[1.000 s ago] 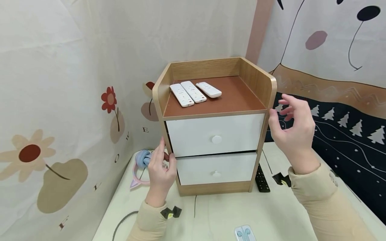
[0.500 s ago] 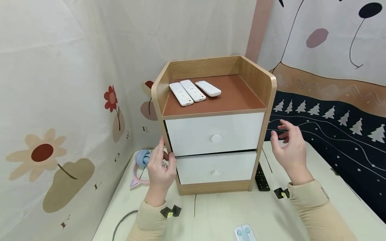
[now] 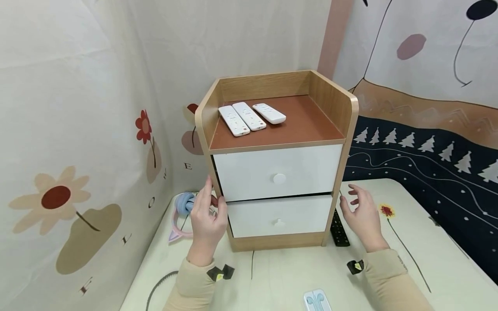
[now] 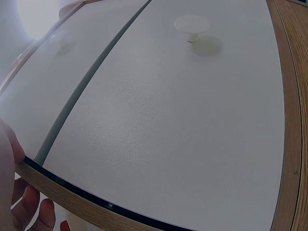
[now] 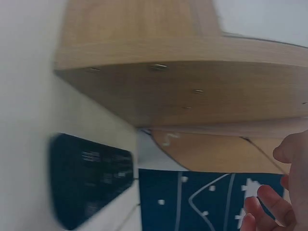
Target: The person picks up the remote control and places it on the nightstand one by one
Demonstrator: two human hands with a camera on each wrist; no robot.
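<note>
A small wooden cabinet (image 3: 268, 243) with a white upper drawer (image 3: 249, 172) and a white lower drawer (image 3: 250, 220) stands on the table. My left hand (image 3: 209, 222) rests at its left front edge, thumb at the front and extended fingers along the side. In the left wrist view, the left fingers (image 4: 30, 204) show beyond the wooden edge. To the right of the cabinet, my right hand (image 3: 364, 219) hangs with loosely bent fingers and holds nothing. A black remote control (image 3: 339, 231) lies between that hand and the cabinet's base; it also appears in the right wrist view.
Three white remote controls (image 3: 249, 116) lie on the cabinet's brown top. Blue earphones in a clear case (image 3: 317, 300) lie near the front. Left of the cabinet are a blue knotted item (image 3: 184, 203) and a pink ring (image 3: 175, 224). Printed cloth (image 3: 97, 108) hangs behind.
My right hand has come down from beside the cabinet's upper right side to near the table, by the black remote control. The left hand and the cabinet stay put.
</note>
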